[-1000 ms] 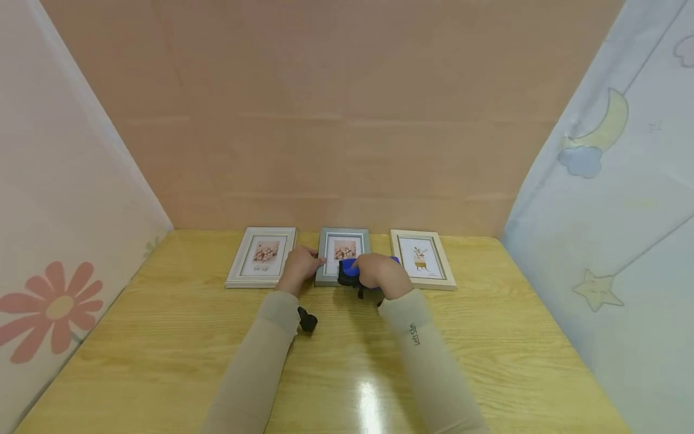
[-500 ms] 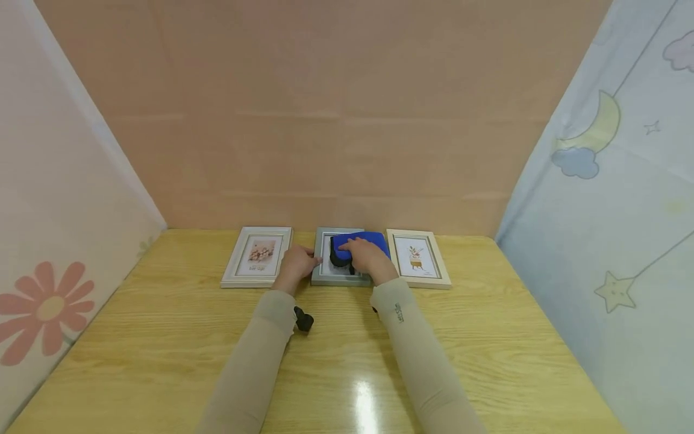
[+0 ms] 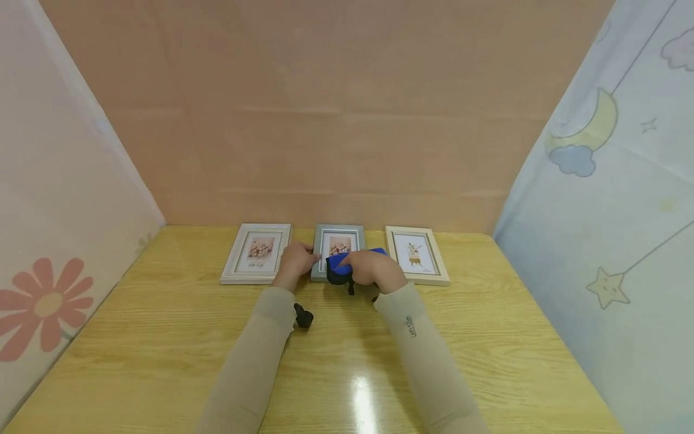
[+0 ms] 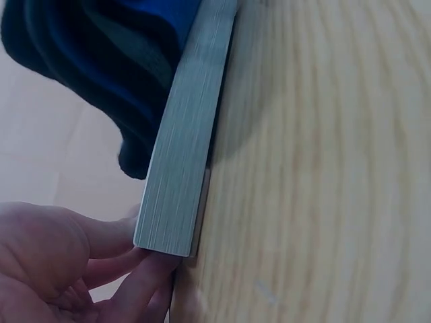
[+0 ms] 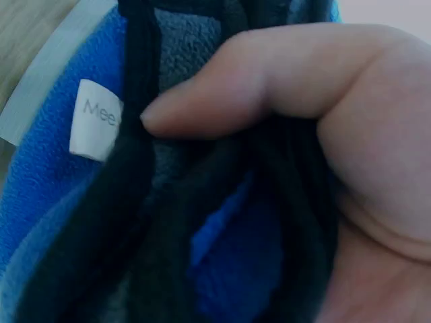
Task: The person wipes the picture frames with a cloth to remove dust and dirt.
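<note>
My left hand (image 3: 297, 259) pinches the left side of the grey picture frame (image 3: 340, 242), which lies flat in the middle of a row. In the left wrist view the thumb and fingers (image 4: 111, 237) close on the corner of the frame's edge (image 4: 182, 141). A blue cloth (image 3: 340, 265) with dark trim lies over the frame's lower part, bunched in my right hand (image 3: 373, 269). The right wrist view shows the thumb (image 5: 209, 101) pressed on the folded cloth, beside a white label (image 5: 95, 120). The other fingers of that hand are largely hidden.
A whitish picture frame (image 3: 233, 265) lies to the left, close to my left hand. On the right lies a cream picture frame (image 3: 441, 265). The wooden table (image 3: 488, 337) meets a tan backdrop (image 3: 347, 150) behind the frames. Patterned sheets hang on both sides.
My right hand took the cloth up over the grey frame's picture, then drew it back down to the lower part. The left hand stays on the frame's left side.
</note>
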A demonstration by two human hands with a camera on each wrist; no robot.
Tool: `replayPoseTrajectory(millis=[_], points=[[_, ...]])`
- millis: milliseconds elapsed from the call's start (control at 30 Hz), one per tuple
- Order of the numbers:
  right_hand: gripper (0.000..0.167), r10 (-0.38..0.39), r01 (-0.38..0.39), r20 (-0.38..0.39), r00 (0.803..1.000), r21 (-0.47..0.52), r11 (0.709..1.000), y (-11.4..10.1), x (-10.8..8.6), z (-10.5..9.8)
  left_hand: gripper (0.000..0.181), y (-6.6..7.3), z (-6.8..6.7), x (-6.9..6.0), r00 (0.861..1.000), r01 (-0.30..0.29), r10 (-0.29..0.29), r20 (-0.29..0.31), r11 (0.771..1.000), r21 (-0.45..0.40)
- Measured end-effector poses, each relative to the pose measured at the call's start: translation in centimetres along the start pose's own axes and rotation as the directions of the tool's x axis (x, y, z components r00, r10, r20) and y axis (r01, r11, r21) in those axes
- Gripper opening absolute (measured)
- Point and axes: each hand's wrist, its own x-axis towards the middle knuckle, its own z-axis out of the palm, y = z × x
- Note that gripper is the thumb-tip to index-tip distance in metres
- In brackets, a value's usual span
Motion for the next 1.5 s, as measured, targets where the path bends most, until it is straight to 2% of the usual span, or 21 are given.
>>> replayPoseTrajectory(millis=[167,267,333,400,467,567,667,733,767,833,900,967,1033,1067,1100,1133,1200,1267,1333,1400,1500], points=[[0.058,-0.069,0.069,0.010,0.998,0.000,0.998,-0.1,-1.6,-0.3,0.046,0.2,0.3,0.1,1.000,-0.005,0.005,-0.012,1.000,-0.011],[0.058,-0.117,0.117,-0.037,0.992,0.008,0.993,0.1,-2.3,-0.6,0.050,0.2,0.1,0.2,1.000,-0.022,0.022,0.009,1.000,-0.020],[0.059,-0.144,0.146,-0.085,0.986,0.017,0.989,0.2,-2.7,-0.8,0.054,0.3,-0.6,0.2,0.998,-0.052,0.052,0.043,0.998,-0.019],[0.060,-0.167,0.172,-0.134,0.977,0.024,0.985,0.4,-2.9,-0.9,0.059,0.5,-1.9,0.0,0.991,-0.093,0.100,0.084,0.993,-0.073],[0.064,-0.198,0.204,-0.176,0.964,0.017,0.979,0.3,-3.0,-0.8,0.062,1.0,-3.8,-0.4,0.982,-0.147,0.160,0.101,0.980,-0.131],[0.066,-0.273,0.281,-0.242,0.931,-0.002,0.960,-0.5,-2.9,-0.4,0.063,1.6,-7.2,-1.5,0.968,-0.226,0.242,0.062,0.954,-0.196],[0.063,-0.355,0.355,-0.274,0.894,-0.049,0.933,-2.1,-2.7,0.3,0.064,1.8,-10.2,-2.9,0.960,-0.276,0.280,0.011,0.952,-0.134],[0.060,-0.407,0.397,-0.267,0.874,-0.091,0.913,-3.4,-2.2,1.0,0.064,1.6,-11.5,-3.7,0.956,-0.294,0.295,0.002,0.953,-0.069],[0.059,-0.421,0.405,-0.250,0.872,-0.118,0.907,-3.9,-1.9,1.4,0.063,1.5,-11.9,-4.0,0.951,-0.309,0.309,0.002,0.950,-0.040],[0.060,-0.425,0.400,-0.190,0.885,-0.157,0.903,-4.9,-1.4,2.3,0.061,1.1,-12.2,-4.4,0.941,-0.337,0.337,0.022,0.941,0.023],[0.062,-0.404,0.386,-0.098,0.909,-0.161,0.908,-5.3,-1.0,3.2,0.060,0.6,-12.1,-4.5,0.929,-0.369,0.364,0.070,0.926,0.084],[0.067,-0.371,0.370,0.013,0.929,-0.112,0.922,-5.1,-1.0,3.5,0.060,-0.1,-11.9,-4.6,0.915,-0.395,0.376,0.146,0.908,0.139],[0.074,-0.364,0.366,0.093,0.927,-0.005,0.930,-4.2,-1.0,3.1,0.062,-0.7,-11.8,-4.7,0.904,-0.405,0.365,0.221,0.897,0.176],[0.077,-0.375,0.372,0.100,0.922,0.052,0.927,-3.4,-1.1,2.6,0.063,-1.0,-11.8,-4.7,0.901,-0.404,0.356,0.246,0.896,0.182],[0.079,-0.388,0.379,0.080,0.918,0.106,0.919,-2.4,-1.1,1.9,0.064,-1.1,-11.8,-4.7,0.897,-0.409,0.356,0.260,0.894,0.186],[0.079,-0.395,0.387,0.029,0.918,0.149,0.910,-1.3,-1.2,1.2,0.065,-1.1,-11.8,-4.7,0.897,-0.410,0.356,0.264,0.892,0.192],[0.073,-0.362,0.381,-0.125,0.924,0.199,0.903,1.2,-1.2,-0.4,0.066,-0.9,-11.7,-4.8,0.901,-0.408,0.357,0.247,0.890,0.203],[0.063,-0.247,0.321,-0.296,0.923,0.234,0.918,3.6,-1.1,-1.4,0.067,-0.2,-11.4,-5.1,0.900,-0.419,0.370,0.230,0.880,0.225],[0.056,-0.090,0.221,-0.401,0.912,0.293,0.930,5.7,-0.8,-1.7,0.070,0.6,-10.6,-5.9,0.893,-0.438,0.386,0.229,0.861,0.257],[0.054,0.038,0.126,-0.423,0.905,0.354,0.927,7.4,-0.1,-1.5,0.076,1.7,-9.4,-7.0,0.886,-0.450,0.385,0.258,0.848,0.280],[0.056,0.138,0.022,-0.368,0.919,0.401,0.916,9.0,1.0,-0.7,0.088,3.6,-6.9,-9.1,0.876,-0.442,0.334,0.348,0.845,0.300]])
